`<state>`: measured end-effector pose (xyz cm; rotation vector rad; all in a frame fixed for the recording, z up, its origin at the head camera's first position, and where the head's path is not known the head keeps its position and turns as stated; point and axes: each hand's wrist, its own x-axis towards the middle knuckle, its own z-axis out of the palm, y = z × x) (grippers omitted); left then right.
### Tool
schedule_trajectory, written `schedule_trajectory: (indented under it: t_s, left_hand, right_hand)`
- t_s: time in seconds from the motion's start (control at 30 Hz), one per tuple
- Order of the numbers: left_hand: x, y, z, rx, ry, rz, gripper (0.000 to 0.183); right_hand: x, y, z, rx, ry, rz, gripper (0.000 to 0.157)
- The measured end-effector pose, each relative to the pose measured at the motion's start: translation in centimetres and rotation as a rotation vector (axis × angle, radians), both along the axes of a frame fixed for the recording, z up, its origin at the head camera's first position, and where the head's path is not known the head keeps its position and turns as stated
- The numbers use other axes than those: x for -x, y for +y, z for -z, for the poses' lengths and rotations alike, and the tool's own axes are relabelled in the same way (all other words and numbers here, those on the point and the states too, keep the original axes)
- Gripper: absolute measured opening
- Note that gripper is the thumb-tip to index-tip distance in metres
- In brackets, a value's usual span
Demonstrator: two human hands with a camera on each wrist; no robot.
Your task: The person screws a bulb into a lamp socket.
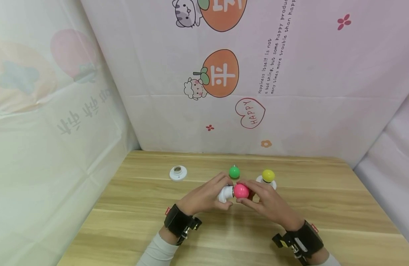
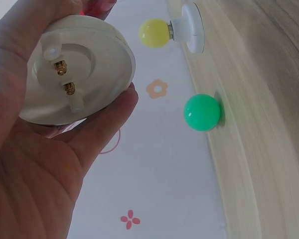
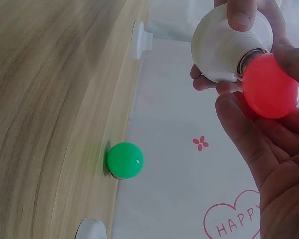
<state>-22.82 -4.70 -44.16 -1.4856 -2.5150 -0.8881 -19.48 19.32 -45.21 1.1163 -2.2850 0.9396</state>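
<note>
My left hand (image 1: 209, 195) grips a white lamp holder (image 1: 226, 193) by its round base, tipped on its side above the table. The underside of that base, with two brass terminals, faces the left wrist camera. My right hand (image 1: 265, 201) pinches a pink light bulb (image 1: 241, 191) between thumb and fingers. In the right wrist view the metal screw base of the bulb (image 3: 271, 87) sits at the mouth of the lamp holder (image 3: 224, 45), part of its thread showing. Just beyond the hands, a green bulb (image 1: 234, 172) lies on the table.
Behind my right hand a yellow bulb (image 1: 268, 175) stands in another white lamp holder (image 1: 272, 184). At the back left a bulbless lamp holder (image 1: 178, 173) rests on the wooden table (image 1: 141, 221). A printed cloth (image 1: 174, 122) hangs behind the table.
</note>
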Motion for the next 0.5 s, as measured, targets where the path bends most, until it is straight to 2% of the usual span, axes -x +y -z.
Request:
schedule_trajectory:
  t_s: [0.27,0.5]
  left_hand:
    - [0.17,-0.04,0.15,-0.004,-0.015,0.006,0.048]
    - [0.4,-0.09,0.51,-0.001,-0.023,0.002,0.047]
  right_hand:
    - [0.02,0.03,0.04,-0.017,-0.003,0.015,0.052]
    - [-0.04,0.03,0.05,-0.041,0.0,0.042,0.076]
